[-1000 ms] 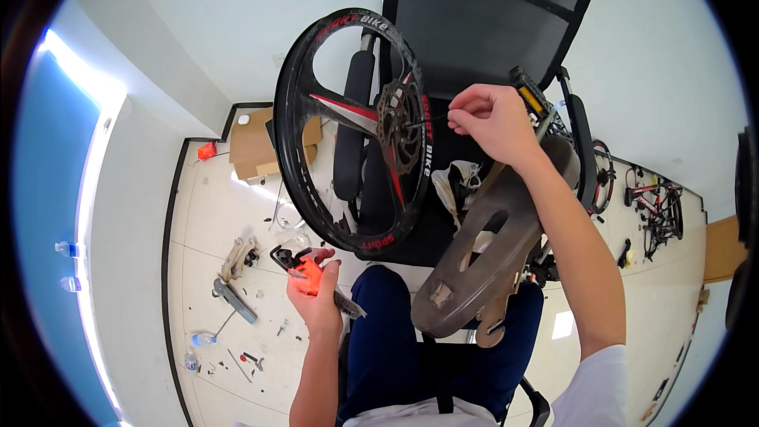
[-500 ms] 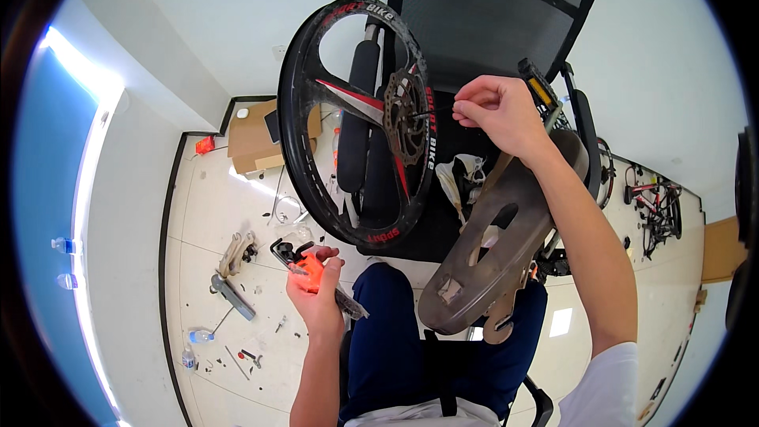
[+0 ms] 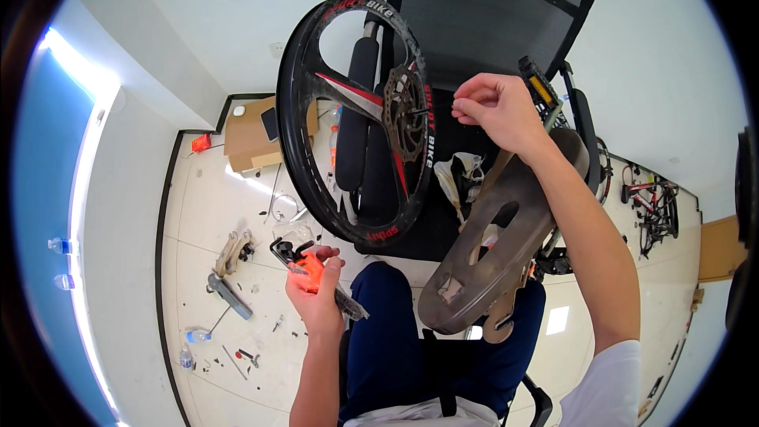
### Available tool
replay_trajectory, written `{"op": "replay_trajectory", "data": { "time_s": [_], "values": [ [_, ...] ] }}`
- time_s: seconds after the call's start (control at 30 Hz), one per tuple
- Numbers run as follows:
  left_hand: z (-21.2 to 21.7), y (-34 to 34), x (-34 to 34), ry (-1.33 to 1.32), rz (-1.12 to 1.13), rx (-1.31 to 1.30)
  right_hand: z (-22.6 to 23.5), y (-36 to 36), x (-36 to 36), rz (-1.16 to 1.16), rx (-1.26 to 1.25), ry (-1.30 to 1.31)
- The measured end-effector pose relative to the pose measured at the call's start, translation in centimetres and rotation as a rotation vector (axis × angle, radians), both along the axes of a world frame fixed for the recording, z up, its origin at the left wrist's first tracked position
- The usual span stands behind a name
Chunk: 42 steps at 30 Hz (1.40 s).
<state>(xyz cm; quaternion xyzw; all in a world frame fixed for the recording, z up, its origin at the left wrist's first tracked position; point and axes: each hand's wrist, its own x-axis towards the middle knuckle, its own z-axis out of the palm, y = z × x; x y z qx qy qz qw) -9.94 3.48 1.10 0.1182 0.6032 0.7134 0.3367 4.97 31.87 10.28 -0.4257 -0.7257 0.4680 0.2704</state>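
A black bicycle wheel (image 3: 316, 134) with red and white spokes stands upright on an office chair (image 3: 474, 39) in front of me. Its brake disc (image 3: 405, 115) faces right. My right hand (image 3: 494, 107) is raised beside the disc, fingers pinched on a thin dark tool whose tip touches the disc's hub. My left hand (image 3: 316, 292) is low, by my knee, closed around a folding multi-tool set (image 3: 304, 265) with a red-orange body and black keys. A bicycle saddle (image 3: 490, 253), seen from its brown underside, lies under my right forearm.
Tools and small parts (image 3: 229, 269) lie scattered on the white tiled floor at left, with plastic bottles (image 3: 194, 340) and flat cardboard (image 3: 253, 134) near the wall. Bicycles (image 3: 656, 205) stand at far right. My legs in blue trousers (image 3: 395, 332) fill the lower middle.
The wheel and my right hand have shifted slightly right and upward in view. My left hand keeps the multi-tool in about the same place.
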Motion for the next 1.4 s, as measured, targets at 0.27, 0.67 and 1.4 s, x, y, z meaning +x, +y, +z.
{"op": "replay_trajectory", "data": {
  "time_s": [0.27,0.67,1.4],
  "values": [
    [-0.1,-0.1,0.1,0.005,-0.013,-0.004,-0.2,0.2,0.0,0.012,-0.002,-0.027],
    [-0.2,-0.1,0.0,0.004,-0.011,0.009,-1.2,1.1,0.1,-0.009,-0.062,-0.036],
    [0.0,0.0,-0.1,-0.142,0.017,0.028,-3.4,1.6,-4.3,0.016,-0.265,0.074]
  ]
}}
